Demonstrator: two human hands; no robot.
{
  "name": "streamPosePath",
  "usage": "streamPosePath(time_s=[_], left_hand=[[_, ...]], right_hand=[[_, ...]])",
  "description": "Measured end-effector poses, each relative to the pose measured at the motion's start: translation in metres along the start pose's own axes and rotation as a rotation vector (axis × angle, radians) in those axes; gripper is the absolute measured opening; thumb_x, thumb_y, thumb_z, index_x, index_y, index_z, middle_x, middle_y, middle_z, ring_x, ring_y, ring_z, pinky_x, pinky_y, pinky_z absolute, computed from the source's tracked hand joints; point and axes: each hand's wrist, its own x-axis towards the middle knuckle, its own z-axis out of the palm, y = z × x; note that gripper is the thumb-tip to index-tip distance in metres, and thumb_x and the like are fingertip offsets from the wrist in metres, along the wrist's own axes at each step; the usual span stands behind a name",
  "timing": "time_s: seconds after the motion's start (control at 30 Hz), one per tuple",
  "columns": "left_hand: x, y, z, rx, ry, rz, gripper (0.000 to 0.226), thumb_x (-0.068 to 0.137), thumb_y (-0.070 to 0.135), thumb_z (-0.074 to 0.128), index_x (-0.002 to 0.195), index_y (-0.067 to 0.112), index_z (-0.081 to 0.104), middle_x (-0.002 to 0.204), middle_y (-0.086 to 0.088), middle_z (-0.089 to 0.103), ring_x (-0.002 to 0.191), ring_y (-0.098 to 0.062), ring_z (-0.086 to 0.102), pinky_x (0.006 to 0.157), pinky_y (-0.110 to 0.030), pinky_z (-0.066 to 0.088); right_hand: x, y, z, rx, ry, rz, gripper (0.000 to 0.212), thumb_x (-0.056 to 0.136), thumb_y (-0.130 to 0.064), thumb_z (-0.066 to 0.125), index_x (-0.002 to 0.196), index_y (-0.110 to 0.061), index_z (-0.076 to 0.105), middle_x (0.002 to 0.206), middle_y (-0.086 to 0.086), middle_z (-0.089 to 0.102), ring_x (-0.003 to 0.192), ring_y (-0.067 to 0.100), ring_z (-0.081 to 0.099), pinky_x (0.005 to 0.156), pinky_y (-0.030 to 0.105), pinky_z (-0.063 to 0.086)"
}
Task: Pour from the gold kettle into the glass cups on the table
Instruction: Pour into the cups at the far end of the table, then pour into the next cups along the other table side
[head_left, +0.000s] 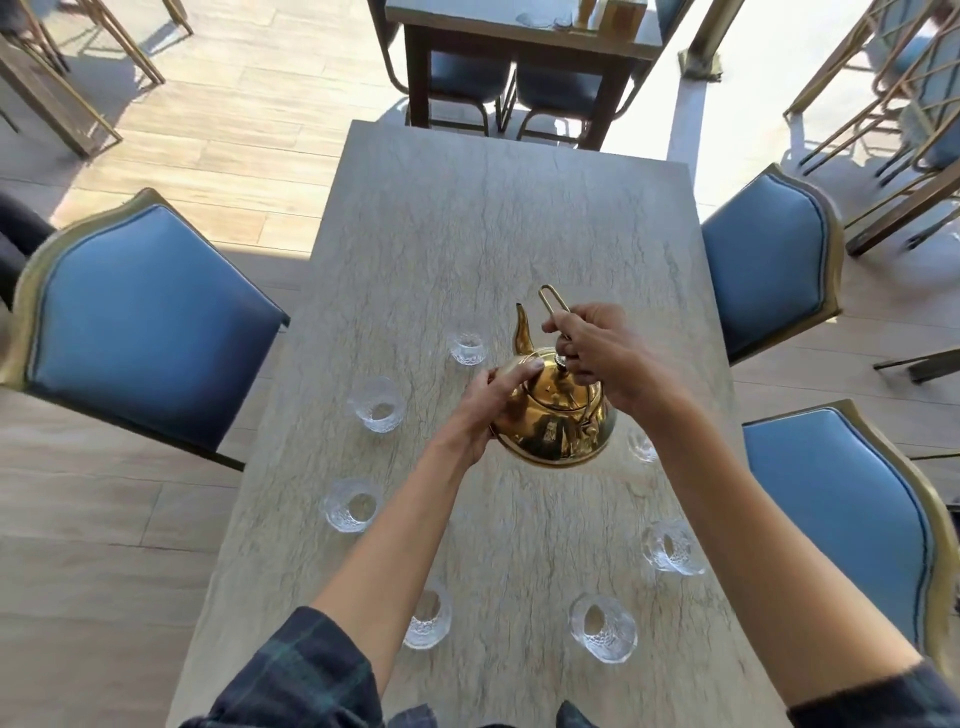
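Note:
A shiny gold kettle (553, 423) is held above the middle of the grey table (467, 218), its spout pointing away from me toward the far glass cup (468, 347). My right hand (597, 353) grips the kettle's wire handle from above. My left hand (493, 400) presses on the lid and left side with straight fingers. Several clear glass cups stand in a ring: one cup at mid left (376, 404), another lower left (352, 505), a near cup (427, 618), a near right cup (603, 626), a right cup (670, 545). A further cup (641, 444) is partly hidden behind the kettle.
Blue padded chairs with gold frames flank the table: one on the left (140, 322), two on the right (769, 260) (841, 519). Another table with chairs (519, 36) stands beyond the far edge. Wooden floor lies on the left.

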Motion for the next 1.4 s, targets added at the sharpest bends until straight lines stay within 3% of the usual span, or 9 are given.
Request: streamPosePath(time_s=[0.07,0.23,0.53,0.77,0.87,0.97,1.1,1.4], left_hand=[[-0.002,-0.003,-0.013,0.014,0.017,0.0,0.114,0.057,0.089,0.091,0.145,0.02,0.068,0.133,-0.013,0.08,0.123,-0.036,0.077,0.105,-0.058,0.064],[-0.015,-0.002,-0.031,0.023,0.03,-0.029,0.078,0.081,0.077,0.081,0.135,0.021,0.077,0.121,-0.01,0.086,0.116,-0.036,0.081,0.105,-0.059,0.064],[-0.018,0.0,-0.032,0.005,0.021,-0.147,0.102,0.059,0.089,0.076,0.136,0.024,0.075,0.122,-0.01,0.085,0.114,-0.033,0.081,0.1,-0.05,0.065],[-0.013,0.003,-0.03,-0.01,0.01,-0.194,0.113,0.056,0.094,0.075,0.145,0.024,0.068,0.13,-0.011,0.081,0.117,-0.033,0.078,0.095,-0.047,0.064],[-0.013,0.004,-0.03,-0.01,0.006,-0.209,0.113,0.057,0.094,0.075,0.144,0.024,0.069,0.13,-0.011,0.081,0.118,-0.034,0.078,0.101,-0.051,0.064],[-0.017,0.006,-0.029,-0.008,0.0,-0.209,0.106,0.063,0.093,0.075,0.144,0.024,0.069,0.13,-0.011,0.081,0.118,-0.033,0.077,0.096,-0.048,0.064],[-0.022,0.01,-0.028,0.007,0.005,-0.202,0.08,0.088,0.082,0.07,0.139,0.021,0.072,0.125,-0.011,0.082,0.115,-0.031,0.078,0.087,-0.041,0.062],[-0.031,0.01,-0.022,-0.019,0.001,-0.198,0.074,0.091,0.078,0.071,0.139,0.022,0.073,0.128,-0.012,0.08,0.117,-0.033,0.076,0.087,-0.042,0.062]], right_hand=[[0.007,-0.002,0.013,-0.002,-0.007,0.011,0.022,0.105,-0.017,0.047,0.099,-0.004,0.064,0.059,-0.002,0.045,0.044,0.007,0.039,0.036,0.02,0.031],[0.025,-0.007,0.04,-0.052,-0.014,0.062,0.023,0.104,-0.017,0.049,0.098,-0.004,0.067,0.064,0.001,0.048,0.045,0.008,0.04,0.036,0.019,0.031],[0.05,-0.014,0.058,-0.16,0.018,0.162,0.021,0.101,-0.009,0.05,0.089,-0.004,0.067,0.066,0.002,0.05,0.047,0.009,0.04,0.035,0.02,0.03],[0.056,-0.02,0.057,-0.167,0.004,0.174,0.022,0.102,-0.008,0.047,0.089,-0.002,0.065,0.064,0.002,0.048,0.046,0.009,0.039,0.034,0.019,0.028],[0.058,-0.02,0.057,-0.175,0.004,0.181,0.022,0.102,-0.007,0.048,0.088,-0.002,0.065,0.063,0.002,0.048,0.046,0.008,0.038,0.034,0.018,0.028],[0.059,-0.021,0.056,-0.172,0.004,0.184,0.022,0.101,-0.007,0.048,0.087,-0.002,0.064,0.062,0.001,0.047,0.044,0.008,0.038,0.033,0.018,0.028],[0.057,-0.021,0.054,-0.158,-0.017,0.167,0.023,0.101,-0.005,0.047,0.086,0.0,0.063,0.061,0.003,0.046,0.039,0.006,0.038,0.032,0.018,0.028],[0.05,-0.022,0.05,-0.167,-0.024,0.155,0.022,0.102,-0.004,0.047,0.087,0.001,0.063,0.062,0.003,0.045,0.036,0.004,0.037,0.032,0.017,0.027]])
